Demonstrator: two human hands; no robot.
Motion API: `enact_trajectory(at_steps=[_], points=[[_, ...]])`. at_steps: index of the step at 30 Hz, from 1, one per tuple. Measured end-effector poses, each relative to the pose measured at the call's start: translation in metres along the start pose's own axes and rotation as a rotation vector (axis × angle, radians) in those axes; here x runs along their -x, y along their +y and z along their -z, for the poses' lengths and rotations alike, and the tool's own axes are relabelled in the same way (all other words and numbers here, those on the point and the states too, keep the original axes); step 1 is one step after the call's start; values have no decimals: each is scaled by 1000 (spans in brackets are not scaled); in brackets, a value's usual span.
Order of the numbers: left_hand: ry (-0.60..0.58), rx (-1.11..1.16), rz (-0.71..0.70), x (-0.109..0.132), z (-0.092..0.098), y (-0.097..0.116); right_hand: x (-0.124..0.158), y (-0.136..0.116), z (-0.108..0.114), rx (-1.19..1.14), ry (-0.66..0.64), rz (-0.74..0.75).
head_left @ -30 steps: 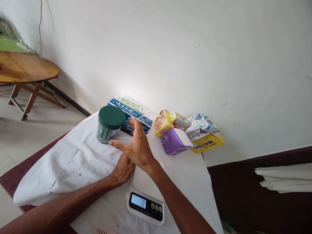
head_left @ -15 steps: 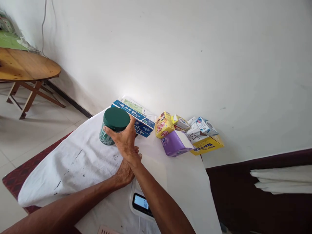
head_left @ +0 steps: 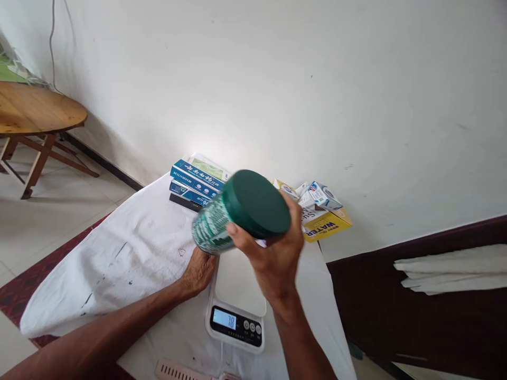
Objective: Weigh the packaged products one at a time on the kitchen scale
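A green canister with a dark green lid is tilted in the air, its patterned side smeared by motion. My right hand is closed around its lid end, with the thumb at the near side. Under the canister's lower end, my left hand rests at the left edge of a white kitchen scale; its fingers are hidden behind the canister. The scale's lit display seems to read 78.
Blue toothpaste boxes are stacked by the wall on the white cloth. Right of the canister stand a yellow box and small white-blue cartons. A pink watch strap lies at the front. A round wooden table stands left.
My right hand has lifted the canister from beside the toothpaste boxes and carried it right, tilting it above the scale. The canister now hides the purple box. My left hand stays by the scale.
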State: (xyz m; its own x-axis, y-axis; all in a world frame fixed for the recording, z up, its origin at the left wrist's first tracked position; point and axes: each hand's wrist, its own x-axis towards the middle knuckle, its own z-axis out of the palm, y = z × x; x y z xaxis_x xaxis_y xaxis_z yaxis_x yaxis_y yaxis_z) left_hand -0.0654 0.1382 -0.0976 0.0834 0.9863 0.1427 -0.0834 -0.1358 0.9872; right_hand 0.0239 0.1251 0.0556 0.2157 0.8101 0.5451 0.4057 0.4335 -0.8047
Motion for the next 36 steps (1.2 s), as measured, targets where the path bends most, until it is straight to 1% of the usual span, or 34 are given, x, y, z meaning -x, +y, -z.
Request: enact_trajectory(at_steps=[2,5,7,10,14,21,26,29,33,34,36], points=[[-21,-38,-1,0,2,-1,7,4,26,85,46,-15],[-30,-67,96,0,3,-8,21,15,56,186,85,-67],[-32,-71,126,-1,3,-13,32,24,69,232,92,-109],[-46,-74,132,-1,2,-16,44,37,79,261,92,-156],[-46,-96,151,-1,3,-11,54,48,81,281,92,-178],[-54,-129,168,-1,3,-2,62,55,81,269,102,-223],[-58,-121,185,-1,3,0,72,61,89,184,63,-260],[-64,-118,209,-2,3,2,82,66,90,135,19,-321],[-76,-130,208,-2,4,-1,91,73,79,120,-22,-424],[-78,-132,207,-3,4,-2,92,74,75,111,-25,-430],[-77,-136,210,-3,4,-2,91,77,67,114,25,-383]])
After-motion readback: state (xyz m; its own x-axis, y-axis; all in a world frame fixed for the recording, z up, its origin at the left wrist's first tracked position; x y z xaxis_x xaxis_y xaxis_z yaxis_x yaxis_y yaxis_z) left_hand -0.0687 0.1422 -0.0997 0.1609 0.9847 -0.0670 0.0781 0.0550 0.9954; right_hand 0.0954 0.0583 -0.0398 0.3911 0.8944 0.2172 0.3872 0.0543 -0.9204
